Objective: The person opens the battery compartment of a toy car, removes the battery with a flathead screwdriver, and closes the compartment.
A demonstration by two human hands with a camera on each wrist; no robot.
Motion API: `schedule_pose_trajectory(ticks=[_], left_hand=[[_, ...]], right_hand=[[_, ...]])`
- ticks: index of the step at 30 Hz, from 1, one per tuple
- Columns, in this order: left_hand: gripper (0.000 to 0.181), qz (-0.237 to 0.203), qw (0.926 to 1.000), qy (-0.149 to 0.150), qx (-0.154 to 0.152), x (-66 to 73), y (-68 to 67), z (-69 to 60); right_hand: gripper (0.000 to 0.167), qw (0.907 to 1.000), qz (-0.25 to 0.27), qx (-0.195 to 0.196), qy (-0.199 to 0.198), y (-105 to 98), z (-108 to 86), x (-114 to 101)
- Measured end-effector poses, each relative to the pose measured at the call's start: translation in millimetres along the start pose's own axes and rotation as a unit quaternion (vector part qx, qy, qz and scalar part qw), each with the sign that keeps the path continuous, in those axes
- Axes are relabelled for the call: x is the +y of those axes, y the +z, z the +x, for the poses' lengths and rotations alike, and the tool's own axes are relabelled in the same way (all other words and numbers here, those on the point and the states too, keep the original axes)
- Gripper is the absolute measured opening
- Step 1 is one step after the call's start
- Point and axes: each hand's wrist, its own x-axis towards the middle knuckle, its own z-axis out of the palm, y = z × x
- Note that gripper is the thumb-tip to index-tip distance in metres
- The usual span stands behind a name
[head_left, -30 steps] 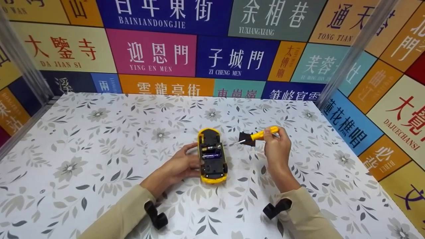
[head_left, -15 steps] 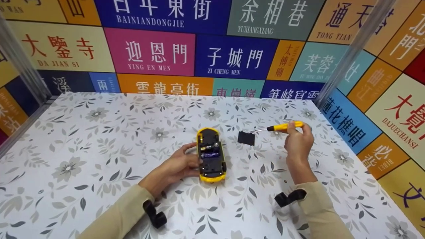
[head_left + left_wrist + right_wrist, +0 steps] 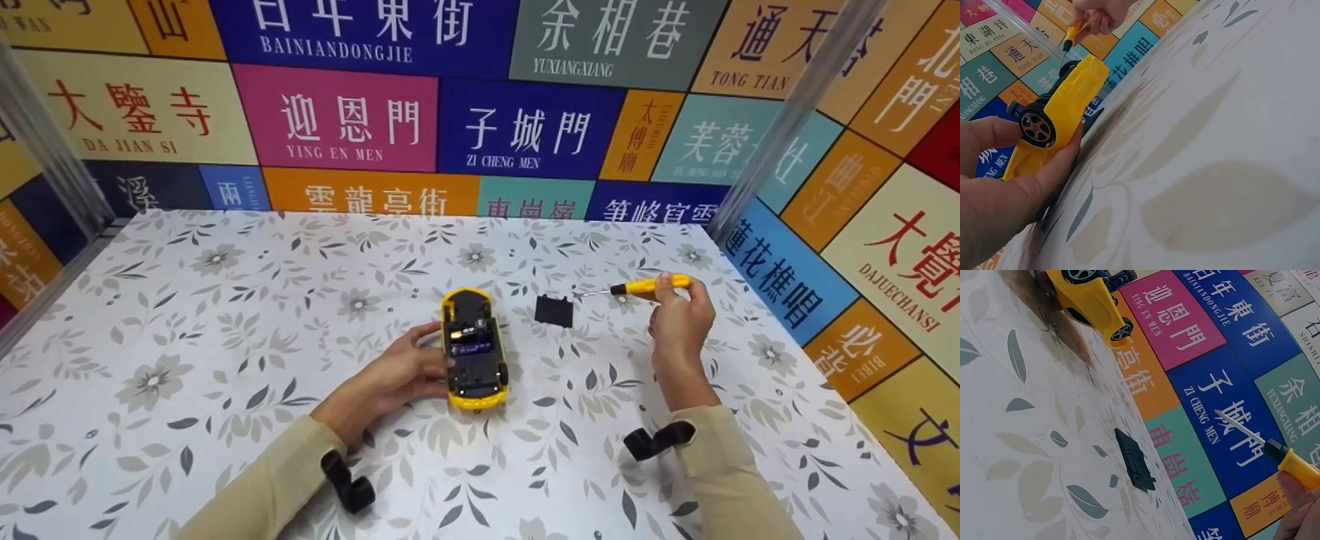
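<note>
Nearest to you are your beige sleeves [image 3: 262,480], with a black device [image 3: 349,484] worn at each wrist. Your left hand [image 3: 397,376] holds the yellow toy car [image 3: 475,379] at its left side, with the thumb and fingers closed around its body. The car is above the middle of the table [image 3: 262,307], its dark underside turned up, and a purple battery [image 3: 471,349] shows in the uncovered compartment; whether the car touches the cloth, I cannot tell. Your right hand [image 3: 681,324] grips the yellow handle of the screwdriver [image 3: 645,286]. Its metal shaft points left, and the tip is in the air, apart from the black cover [image 3: 554,311], which lies on the floral cloth between car and screwdriver. Behind the table stands the wall [image 3: 334,120] of colourful sign panels.
</note>
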Motion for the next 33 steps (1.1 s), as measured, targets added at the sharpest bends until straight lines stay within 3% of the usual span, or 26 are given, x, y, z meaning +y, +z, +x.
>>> schedule_pose_trajectory(ticks=[23, 33], left_hand=[[0.085, 0.002, 1.0000, 0.001, -0.004, 1.5, -1.9, -0.9], [0.084, 0.004, 1.0000, -0.003, -0.002, -0.6, 0.3, 0.1]], right_hand=[[0.036, 0.9993, 0.021, 0.015, 0.029, -10, 14.6, 2], [0.036, 0.9958, 0.030, -0.006, 0.086, -25, 33.3, 19]])
